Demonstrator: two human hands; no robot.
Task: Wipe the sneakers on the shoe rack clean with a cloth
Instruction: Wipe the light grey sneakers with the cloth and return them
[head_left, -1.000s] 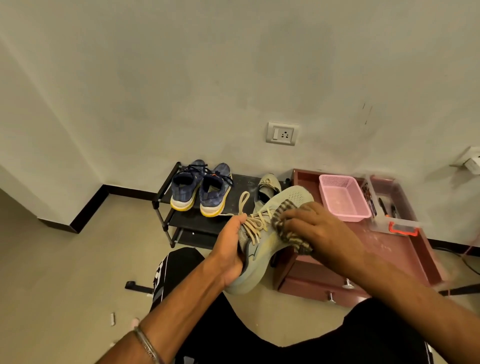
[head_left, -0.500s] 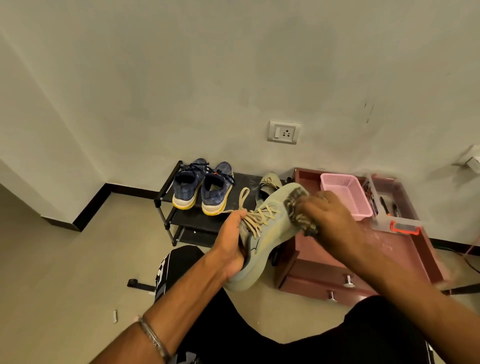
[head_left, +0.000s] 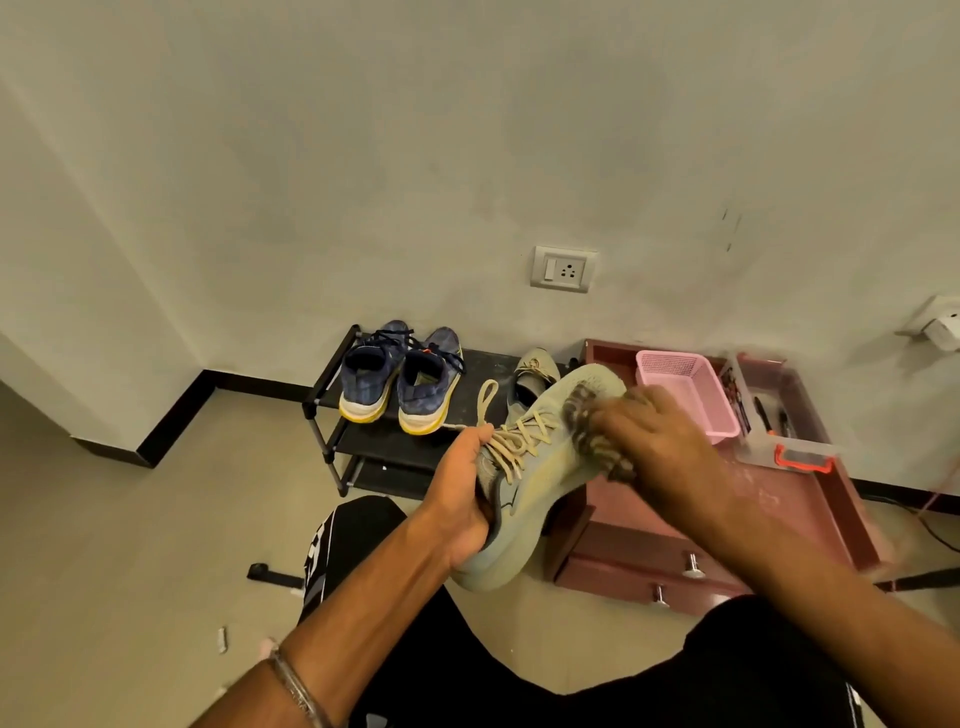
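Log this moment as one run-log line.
step: wiping | left hand: grips green sneaker | right hand: presses cloth on toe

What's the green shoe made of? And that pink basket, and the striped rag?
The green shoe looks like soft knitted fabric: matte, with tiny dots near the toe and woven laces. The pink basket seems to be hard plastic, with smooth, evenly coloured walls of small holes. The striped rag looks like soft cloth, bunched and wrinkled under the right hand.

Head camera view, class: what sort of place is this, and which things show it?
Probably a room in a home: a low shoe rack against the wall, a wall socket, and a maroon drawer unit.
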